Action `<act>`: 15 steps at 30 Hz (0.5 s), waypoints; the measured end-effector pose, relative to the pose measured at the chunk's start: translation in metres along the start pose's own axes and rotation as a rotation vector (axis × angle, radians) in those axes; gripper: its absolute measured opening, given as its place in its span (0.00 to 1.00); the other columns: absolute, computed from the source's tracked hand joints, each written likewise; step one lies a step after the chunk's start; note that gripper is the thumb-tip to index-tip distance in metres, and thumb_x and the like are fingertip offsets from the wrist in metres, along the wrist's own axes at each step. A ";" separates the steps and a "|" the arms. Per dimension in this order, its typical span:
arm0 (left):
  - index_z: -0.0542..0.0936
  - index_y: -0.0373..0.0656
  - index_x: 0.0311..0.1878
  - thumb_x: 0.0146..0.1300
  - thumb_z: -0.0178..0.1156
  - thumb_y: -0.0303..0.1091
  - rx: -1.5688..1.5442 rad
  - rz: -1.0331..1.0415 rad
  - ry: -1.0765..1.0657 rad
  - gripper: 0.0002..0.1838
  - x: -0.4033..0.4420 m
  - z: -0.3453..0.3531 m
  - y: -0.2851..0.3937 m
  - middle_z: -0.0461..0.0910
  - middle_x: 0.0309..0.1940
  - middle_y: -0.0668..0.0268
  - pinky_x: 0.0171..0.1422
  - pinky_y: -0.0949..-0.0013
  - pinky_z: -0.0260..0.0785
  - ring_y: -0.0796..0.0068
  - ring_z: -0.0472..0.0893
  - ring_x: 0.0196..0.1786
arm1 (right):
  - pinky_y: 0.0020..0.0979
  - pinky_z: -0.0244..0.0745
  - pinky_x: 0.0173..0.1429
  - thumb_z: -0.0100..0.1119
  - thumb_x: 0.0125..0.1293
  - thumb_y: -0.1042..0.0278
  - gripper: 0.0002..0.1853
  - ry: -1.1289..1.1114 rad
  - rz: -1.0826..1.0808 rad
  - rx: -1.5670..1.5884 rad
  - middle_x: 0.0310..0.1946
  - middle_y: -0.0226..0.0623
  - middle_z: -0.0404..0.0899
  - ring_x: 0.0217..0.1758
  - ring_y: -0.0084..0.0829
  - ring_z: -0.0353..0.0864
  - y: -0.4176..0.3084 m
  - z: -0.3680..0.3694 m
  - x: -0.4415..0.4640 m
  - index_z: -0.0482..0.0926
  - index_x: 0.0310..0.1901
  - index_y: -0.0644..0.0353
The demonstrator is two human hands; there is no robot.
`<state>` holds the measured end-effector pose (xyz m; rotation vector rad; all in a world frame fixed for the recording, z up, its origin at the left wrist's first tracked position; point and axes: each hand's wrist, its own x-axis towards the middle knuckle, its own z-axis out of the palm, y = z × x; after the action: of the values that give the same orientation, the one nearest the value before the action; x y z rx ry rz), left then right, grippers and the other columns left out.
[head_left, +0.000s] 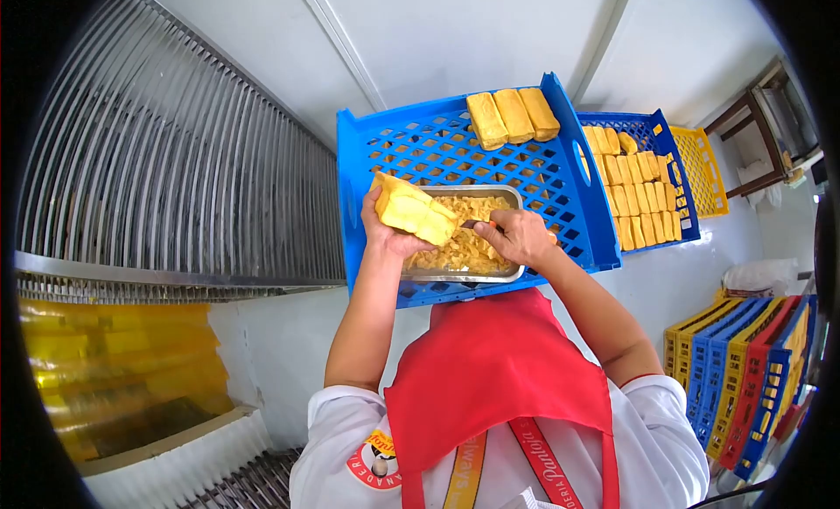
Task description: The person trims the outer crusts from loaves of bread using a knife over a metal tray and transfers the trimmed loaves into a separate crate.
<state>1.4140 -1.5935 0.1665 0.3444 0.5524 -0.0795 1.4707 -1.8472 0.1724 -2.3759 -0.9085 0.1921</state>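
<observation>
My left hand (394, 233) is wrapped round a yellow loaf (413, 209), which is tilted above a metal tray (516, 273). In my right hand (521, 238) is a tool with a dark handle (477, 225), and its tip meets the loaf's right end. Pale yellow-brown shavings (464, 257) fill the tray under both hands. The tray sits on a blue plastic crate (376, 142). Three more yellow loaves (513, 117) lie side by side at the crate's far right corner.
To the right, a darker blue crate (652, 133) holds several rows of loaves (643, 198), with a yellow crate (707, 177) beyond. Coloured crates (731, 369) are stacked at the lower right. A metal rack (175, 159) stands on the left, above yellow sheeting (127, 356).
</observation>
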 end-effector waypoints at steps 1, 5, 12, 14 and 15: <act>0.81 0.46 0.50 0.53 0.58 0.64 -0.039 -0.024 -0.058 0.32 0.001 -0.002 -0.002 0.81 0.48 0.52 0.53 0.30 0.69 0.42 0.80 0.49 | 0.49 0.76 0.36 0.52 0.69 0.37 0.29 0.002 0.006 0.001 0.22 0.48 0.81 0.30 0.51 0.83 -0.002 0.001 0.000 0.81 0.28 0.58; 0.81 0.47 0.49 0.52 0.56 0.61 -0.063 -0.063 -0.091 0.31 -0.003 0.004 -0.014 0.82 0.46 0.55 0.57 0.31 0.68 0.45 0.80 0.50 | 0.50 0.73 0.32 0.52 0.70 0.37 0.29 0.110 -0.044 0.029 0.20 0.47 0.78 0.27 0.53 0.80 -0.011 0.007 0.005 0.78 0.25 0.59; 0.80 0.47 0.50 0.52 0.55 0.63 -0.026 -0.083 -0.015 0.31 -0.007 0.013 -0.019 0.81 0.47 0.54 0.55 0.32 0.68 0.45 0.79 0.51 | 0.46 0.73 0.31 0.54 0.67 0.33 0.31 0.102 -0.213 -0.027 0.22 0.42 0.79 0.27 0.48 0.81 -0.012 0.006 0.014 0.77 0.24 0.58; 0.79 0.47 0.51 0.53 0.56 0.64 -0.008 -0.112 0.001 0.32 -0.005 0.014 -0.018 0.80 0.48 0.53 0.54 0.30 0.68 0.44 0.78 0.53 | 0.45 0.73 0.31 0.55 0.65 0.31 0.33 0.081 -0.242 -0.058 0.21 0.42 0.79 0.27 0.47 0.81 -0.011 0.003 0.017 0.77 0.23 0.58; 0.79 0.47 0.51 0.53 0.56 0.64 -0.010 -0.111 0.001 0.32 -0.004 0.015 -0.019 0.80 0.48 0.53 0.54 0.30 0.68 0.44 0.78 0.53 | 0.45 0.73 0.31 0.56 0.63 0.29 0.34 0.064 -0.269 -0.090 0.20 0.41 0.79 0.26 0.46 0.81 -0.011 0.002 0.018 0.77 0.22 0.58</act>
<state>1.4147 -1.6168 0.1751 0.3043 0.5730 -0.1831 1.4778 -1.8277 0.1779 -2.2959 -1.2143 -0.0304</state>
